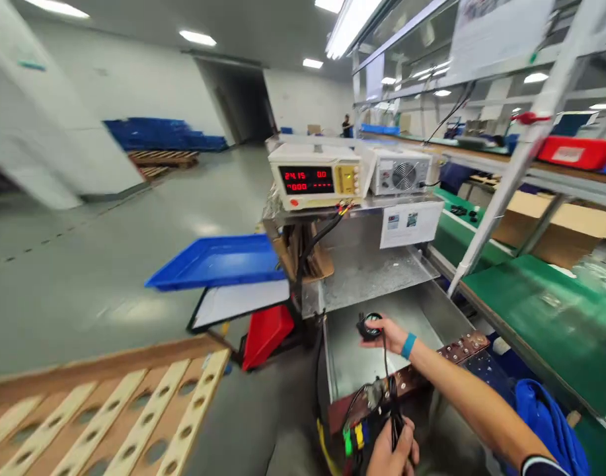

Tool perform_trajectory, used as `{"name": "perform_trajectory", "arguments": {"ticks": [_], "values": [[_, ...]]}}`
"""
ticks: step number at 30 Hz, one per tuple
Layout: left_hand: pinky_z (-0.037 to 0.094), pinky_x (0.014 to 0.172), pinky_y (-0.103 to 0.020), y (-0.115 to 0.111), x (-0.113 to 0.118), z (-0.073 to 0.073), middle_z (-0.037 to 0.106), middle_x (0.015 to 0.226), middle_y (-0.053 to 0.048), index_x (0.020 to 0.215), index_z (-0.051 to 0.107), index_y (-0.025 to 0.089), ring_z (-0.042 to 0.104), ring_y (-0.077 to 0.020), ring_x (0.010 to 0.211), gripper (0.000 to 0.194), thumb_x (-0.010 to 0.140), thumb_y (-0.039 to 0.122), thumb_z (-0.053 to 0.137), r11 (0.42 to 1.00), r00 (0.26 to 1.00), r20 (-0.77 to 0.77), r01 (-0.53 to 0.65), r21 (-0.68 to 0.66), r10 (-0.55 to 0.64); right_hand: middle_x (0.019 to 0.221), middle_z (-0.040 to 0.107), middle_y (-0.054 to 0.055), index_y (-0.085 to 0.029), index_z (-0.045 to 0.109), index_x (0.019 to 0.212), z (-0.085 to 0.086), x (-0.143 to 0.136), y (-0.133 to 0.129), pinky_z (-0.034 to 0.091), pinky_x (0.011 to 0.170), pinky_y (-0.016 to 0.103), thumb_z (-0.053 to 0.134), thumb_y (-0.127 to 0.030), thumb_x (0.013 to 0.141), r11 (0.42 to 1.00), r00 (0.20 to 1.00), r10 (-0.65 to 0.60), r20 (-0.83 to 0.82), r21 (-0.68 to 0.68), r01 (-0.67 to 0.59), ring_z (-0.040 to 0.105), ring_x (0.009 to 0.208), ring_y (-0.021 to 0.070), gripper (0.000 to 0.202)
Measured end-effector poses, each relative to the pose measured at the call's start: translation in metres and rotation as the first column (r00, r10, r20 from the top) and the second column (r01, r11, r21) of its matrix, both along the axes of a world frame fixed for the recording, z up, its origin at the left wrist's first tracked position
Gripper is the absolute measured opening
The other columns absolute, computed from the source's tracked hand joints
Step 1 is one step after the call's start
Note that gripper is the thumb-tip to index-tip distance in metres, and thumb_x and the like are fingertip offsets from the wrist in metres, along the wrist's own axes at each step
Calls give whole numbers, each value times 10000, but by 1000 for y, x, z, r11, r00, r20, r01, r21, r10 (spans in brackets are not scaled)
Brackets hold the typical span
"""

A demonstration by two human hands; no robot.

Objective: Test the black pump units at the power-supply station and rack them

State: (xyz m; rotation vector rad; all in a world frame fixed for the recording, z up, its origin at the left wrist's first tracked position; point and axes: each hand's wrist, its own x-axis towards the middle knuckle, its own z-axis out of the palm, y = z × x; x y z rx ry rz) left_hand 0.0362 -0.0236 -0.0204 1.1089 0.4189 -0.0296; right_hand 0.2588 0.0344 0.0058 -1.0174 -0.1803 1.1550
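Note:
My right hand (386, 333), with a blue band at the wrist, is closed around a small round black device (370, 326) with a dark, shiny face. It is held above a shallow metal tray (345, 350). A black cable (385, 360) runs down from the device to my left hand (394, 451). Near the bottom edge, my left hand's fingers are wrapped round a bundle of that black cable. Beside the left hand hang a green connector (347, 441) and a yellow connector (359, 434). A brown strip with metal studs (406, 380) runs along the tray's front.
A bench power supply (315, 178) with red digits stands behind the tray, beside a grey fan-vented unit (400, 173). At left are a blue tray (218, 258), a red bin (267, 334) and a wooden rack with holes (149, 416). A green-topped bench (545, 304) lies right.

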Motion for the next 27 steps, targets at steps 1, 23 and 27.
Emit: {"name": "perform_trajectory", "arguments": {"ticks": [1, 23, 27], "values": [[207, 409, -187, 7, -5, 4, 494, 640, 42, 998, 498, 192, 289, -24, 375, 652, 736, 785, 571, 997, 999, -27, 20, -79, -23, 893, 635, 64, -151, 581, 979, -16, 7, 3, 615, 688, 411, 761, -162, 709, 999, 998, 22, 56, -49, -19, 633, 747, 201, 325], [422, 607, -233, 121, 89, -12, 692, 764, -102, 807, 637, 107, 602, -154, 681, 397, 729, 488, 719, 906, 969, -59, -201, 373, 239, 843, 610, 57, -183, 540, 1004, -143, 79, 7, 608, 625, 417, 799, -140, 707, 893, 987, 134, 90, -443, -81, 604, 754, 230, 397], [414, 585, -236, 119, 87, -11, 681, 726, -85, 800, 625, 105, 588, -137, 614, 416, 725, 504, 719, 930, 977, -91, -152, 334, 192, 815, 593, 47, -182, 529, 1014, -148, 79, 8, 609, 626, 426, 809, -141, 705, 896, 992, 100, 71, -439, -59, 597, 750, 222, 419]]}}
